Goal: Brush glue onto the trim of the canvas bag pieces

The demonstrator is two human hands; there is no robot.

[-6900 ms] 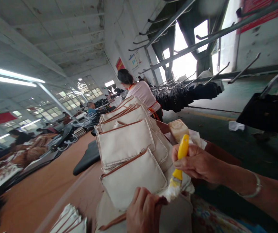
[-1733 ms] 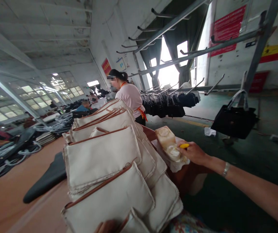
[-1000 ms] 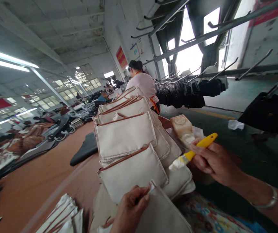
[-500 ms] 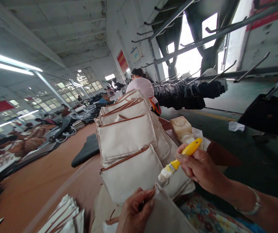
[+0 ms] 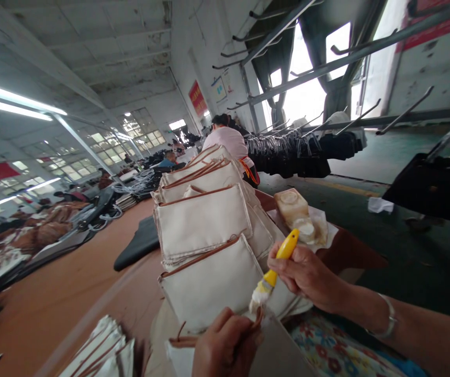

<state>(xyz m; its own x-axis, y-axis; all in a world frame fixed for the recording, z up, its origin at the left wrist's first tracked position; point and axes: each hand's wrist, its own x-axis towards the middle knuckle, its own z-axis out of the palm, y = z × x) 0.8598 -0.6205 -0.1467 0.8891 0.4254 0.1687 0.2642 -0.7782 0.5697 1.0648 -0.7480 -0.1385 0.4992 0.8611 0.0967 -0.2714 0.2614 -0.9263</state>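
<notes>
My right hand (image 5: 307,272) grips a brush (image 5: 287,245) by its yellow handle, and the bristles are thick with a white paste. The bristle tip meets the brown-trimmed corner of a white pouch (image 5: 282,345) at the bottom centre. That corner is pinched in the fingers of my left hand (image 5: 227,343), which hides part of the pouch. Just beyond lies a pile of similar white pouches (image 5: 211,285) with brown top edges. To the right of the pile is a stained, open container (image 5: 291,204) with a whitish smear beside it.
More white pieces with brown edges (image 5: 101,348) lie at lower left on the brown table (image 5: 91,293). A dark flat piece (image 5: 138,243) sits left of the pile. Behind it a person in pink (image 5: 227,141) faces away. Metal rack hooks (image 5: 405,110) and black bags (image 5: 303,157) stand to the right.
My right hand has brought the brush left and down, tilting the handle more upright, so its bristles now touch the pouch corner. My left hand has shifted slightly right with that corner.
</notes>
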